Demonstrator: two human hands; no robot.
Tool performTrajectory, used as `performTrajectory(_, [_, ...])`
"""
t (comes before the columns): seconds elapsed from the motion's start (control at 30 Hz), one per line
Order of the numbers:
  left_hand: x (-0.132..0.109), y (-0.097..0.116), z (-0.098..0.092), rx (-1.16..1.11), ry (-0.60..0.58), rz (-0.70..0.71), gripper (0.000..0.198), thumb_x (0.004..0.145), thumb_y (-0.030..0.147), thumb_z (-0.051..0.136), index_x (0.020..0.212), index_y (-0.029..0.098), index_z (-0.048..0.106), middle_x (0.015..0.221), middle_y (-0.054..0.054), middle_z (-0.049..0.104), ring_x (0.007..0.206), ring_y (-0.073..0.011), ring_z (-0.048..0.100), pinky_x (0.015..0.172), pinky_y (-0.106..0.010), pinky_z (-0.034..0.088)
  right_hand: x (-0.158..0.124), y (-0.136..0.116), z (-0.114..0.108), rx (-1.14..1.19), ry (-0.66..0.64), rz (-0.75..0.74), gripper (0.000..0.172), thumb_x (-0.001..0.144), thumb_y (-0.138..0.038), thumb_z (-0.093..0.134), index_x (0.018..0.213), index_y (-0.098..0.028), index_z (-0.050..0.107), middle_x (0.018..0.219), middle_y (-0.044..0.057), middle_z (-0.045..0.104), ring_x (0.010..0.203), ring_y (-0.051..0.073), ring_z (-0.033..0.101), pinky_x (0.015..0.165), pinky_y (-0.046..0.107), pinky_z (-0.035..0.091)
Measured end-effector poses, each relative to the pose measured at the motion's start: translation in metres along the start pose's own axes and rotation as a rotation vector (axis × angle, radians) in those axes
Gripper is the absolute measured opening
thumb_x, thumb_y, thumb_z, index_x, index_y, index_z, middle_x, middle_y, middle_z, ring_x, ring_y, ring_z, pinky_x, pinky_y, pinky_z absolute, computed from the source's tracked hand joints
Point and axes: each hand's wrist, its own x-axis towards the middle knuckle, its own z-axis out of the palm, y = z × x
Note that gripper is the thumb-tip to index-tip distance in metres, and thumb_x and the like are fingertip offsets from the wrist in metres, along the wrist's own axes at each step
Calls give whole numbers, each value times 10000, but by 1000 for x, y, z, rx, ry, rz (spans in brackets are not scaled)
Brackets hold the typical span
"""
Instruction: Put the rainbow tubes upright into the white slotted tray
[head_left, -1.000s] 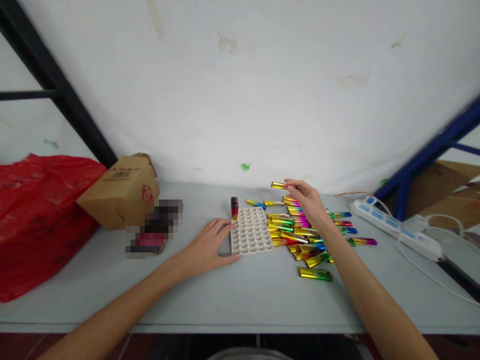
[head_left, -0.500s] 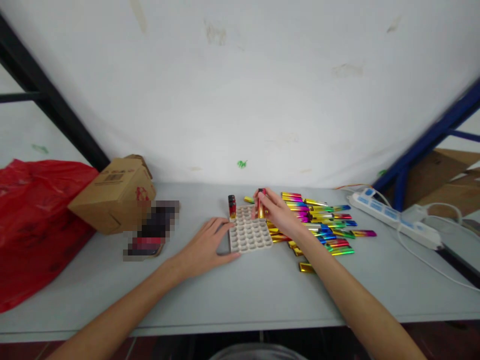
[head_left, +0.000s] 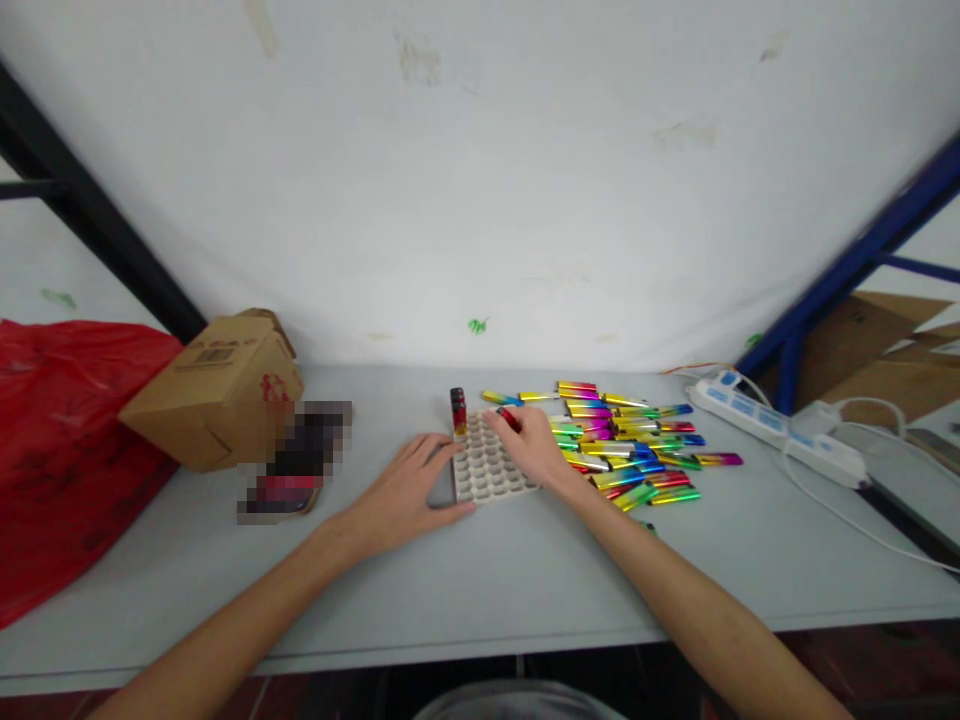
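A pale tray point(head_left: 487, 476) with rows of holes lies on the table in front of me. My left hand point(head_left: 409, 488) rests at the tray's left side, fingers spread, with the thumb and a fingertip touching its edge. Dark-topped red lighters point(head_left: 458, 412) stand upright at the tray's far left corner. Over the tray's far right part, my right hand point(head_left: 531, 443) is closed on another red lighter point(head_left: 509, 418). The fingers cover most of that lighter, so I cannot tell whether it sits in a hole. Several shiny multicoloured lighters point(head_left: 622, 450) lie loosely piled right of the tray.
A white power strip point(head_left: 780, 428) with cables lies at the right. To the left are a cardboard box point(head_left: 214, 385), a red plastic bag point(head_left: 71, 450) and a pixelated dark object point(head_left: 304, 455). A white wall point(head_left: 480, 200) rises behind the grey table point(head_left: 480, 590).
My right hand has moved slightly left and lower over the tray with the lighter, which is now mostly hidden by the fingers. My left hand stays at the tray's edge. The view has shifted slightly.
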Motion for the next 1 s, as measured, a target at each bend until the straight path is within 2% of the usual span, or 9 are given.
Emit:
performTrajectory(0.13, [0, -1, 0, 3, 5, 8, 695, 1052, 665, 795, 1584, 243, 649, 1524, -148, 711, 1435, -372, 667, 1274, -550, 559, -1, 1, 0, -26, 45, -17, 516, 1039, -522, 568, 609, -276, 424, 602, -38, 409, 634, 159, 396, 637, 317, 295])
performTrajectory(0.3, [0, 0, 0, 2, 8, 11, 691, 1049, 653, 801, 1578, 237, 647, 1520, -151, 714, 1432, -373, 669, 1274, -552, 560, 0, 1, -1, -37, 29, -30, 563, 1089, -497, 584, 604, -275, 406, 593, -42, 418, 632, 162, 430, 649, 318, 310])
performTrajectory(0.47, [0, 2, 0, 1, -2, 0, 694, 1058, 647, 794, 1585, 224, 637, 1522, -154, 707, 1440, -375, 664, 1282, -555, 551, -1, 1, 0, -88, 21, -24, 467, 1072, -382, 624, 649, -268, 462, 621, -38, 482, 648, 172, 463, 661, 322, 310])
performTrajectory(0.6, [0, 2, 1, -6, -5, -1, 693, 1052, 628, 810, 1594, 232, 634, 1526, -154, 705, 1448, -376, 661, 1291, -560, 546, -3, 1, 0, -91, 36, -60, 418, 1142, -473, 571, 782, -276, 492, 682, -39, 530, 680, 185, 489, 688, 325, 332])
performTrajectory(0.73, [0, 3, 1, -18, 0, -6, 700, 1049, 626, 816, 1603, 236, 635, 1540, -157, 702, 1450, -379, 661, 1294, -574, 549, -2, 4, -5, -59, -48, -123, 369, 1204, -525, 489, 922, -288, 502, 760, -29, 604, 729, 207, 568, 738, 328, 409])
performTrajectory(0.83, [-1, 4, 0, -26, 0, -11, 695, 1051, 629, 813, 1603, 241, 643, 1539, -155, 703, 1450, -379, 665, 1295, -572, 553, 1, 4, -12, -93, -110, -252, 417, 1227, -558, 471, 925, -279, 542, 914, 40, 692, 902, 238, 651, 859, 349, 488])
performTrajectory(0.9, [-1, 5, 0, -30, 2, -9, 693, 1052, 631, 811, 1602, 243, 647, 1537, -154, 706, 1445, -377, 671, 1295, -567, 554, 5, 3, -16, -169, -124, -309, 450, 1212, -586, 537, 891, -271, 564, 966, 66, 707, 963, 249, 655, 901, 356, 497])
performTrajectory(1.0, [-1, 6, 0, -41, 15, -6, 690, 1056, 641, 803, 1606, 254, 647, 1539, -148, 715, 1449, -371, 676, 1296, -560, 556, 9, 2, -18, -238, -149, -258, 479, 1198, -586, 605, 842, -269, 554, 827, 28, 686, 818, 226, 626, 814, 335, 458])
